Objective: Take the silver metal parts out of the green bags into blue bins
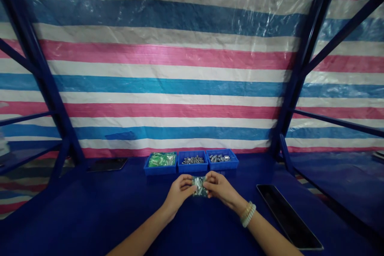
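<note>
While both hands (pixel 177 193) (pixel 221 189) pinch a glossy clear packet (pixel 200 193) of metallic pieces (pixel 198 184), rectangular plastic bins (pixel 192 169) sit beyond.

On the tabletop (pixel 105 212) we see three bins side by side at the far middle: the left bin (pixel 160 171) holds bags (pixel 162 159), the middle bin (pixel 192 169) small parts (pixel 193 160), the right bin (pixel 223 165) other parts (pixel 219 158). A flat object (pixel 108 164) lies far left, a long slab (pixel 289 216) near right. Between our left grip (pixel 179 193) and right grip (pixel 221 188), on the near side of the middle bin, is a packet (pixel 199 186). Behind everything hangs a sheet (pixel 174 56), a left post (pixel 45 72) and right post (pixel 300 64) before it
</note>
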`<state>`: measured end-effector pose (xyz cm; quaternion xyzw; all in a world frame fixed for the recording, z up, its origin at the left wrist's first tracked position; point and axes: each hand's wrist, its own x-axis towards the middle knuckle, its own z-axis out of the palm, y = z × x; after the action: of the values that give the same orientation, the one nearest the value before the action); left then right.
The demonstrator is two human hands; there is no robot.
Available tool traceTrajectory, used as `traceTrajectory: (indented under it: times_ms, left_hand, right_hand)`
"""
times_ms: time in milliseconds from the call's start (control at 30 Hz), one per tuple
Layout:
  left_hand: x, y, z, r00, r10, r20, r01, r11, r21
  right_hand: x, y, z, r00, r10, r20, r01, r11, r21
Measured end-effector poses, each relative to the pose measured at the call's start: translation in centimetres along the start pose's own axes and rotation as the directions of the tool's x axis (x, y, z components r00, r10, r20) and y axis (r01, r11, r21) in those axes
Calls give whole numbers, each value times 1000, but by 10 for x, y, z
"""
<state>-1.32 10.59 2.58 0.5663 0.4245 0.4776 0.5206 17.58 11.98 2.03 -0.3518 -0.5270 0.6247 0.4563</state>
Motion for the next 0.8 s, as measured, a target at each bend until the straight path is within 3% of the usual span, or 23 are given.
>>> traceTrajectory:
  times_ms: [100,167,233,267,300,333,400,467,533,600,667,733,800]
  left_hand:
    - [1,4,0,998,63,-31,-62,998,33]
    - [0,6,0,988,148,-35,-144,985,97]
    - [-2,9,0,942,336,3,-327,916,230]
    - [-3,11,-1,883,466,49,-456,831,317]
    - [-5,13,-2,795,595,114,-585,705,402]
    - [-7,16,-3,690,699,189,-687,550,475]
    - [-10,22,-7,497,808,315,-785,263,561]
    - [-13,26,-9,392,843,368,-794,108,599]
    - [-14,28,-10,358,853,380,-791,61,608]
    - [-14,28,-9,365,853,374,-797,79,598]
    - [-15,27,-6,417,846,332,-799,167,578]
    - [-15,26,-3,556,796,240,-752,358,554]
    - [-16,24,1,748,652,122,-619,620,483]
  right_hand:
    - [0,-1,2,999,-41,-4,41,999,27]
    - [-1,-5,3,989,-150,-18,147,984,-103]
    - [-4,-10,4,940,-341,-6,323,895,-307]
    - [-6,-13,4,890,-455,20,422,807,-413]
    - [-9,-15,4,822,-566,62,514,691,-508]
    - [-12,-18,4,745,-657,117,587,561,-584]
    - [-18,-21,4,611,-756,235,662,325,-676]
    - [-22,-23,3,546,-777,313,680,192,-708]
    - [-24,-24,2,518,-784,341,684,140,-716]
    - [-24,-24,3,501,-796,340,685,125,-718]
    - [-24,-25,4,501,-799,333,696,143,-704]
    - [-23,-25,6,536,-791,294,700,222,-678]
    - [-23,-23,9,622,-756,205,664,369,-650]
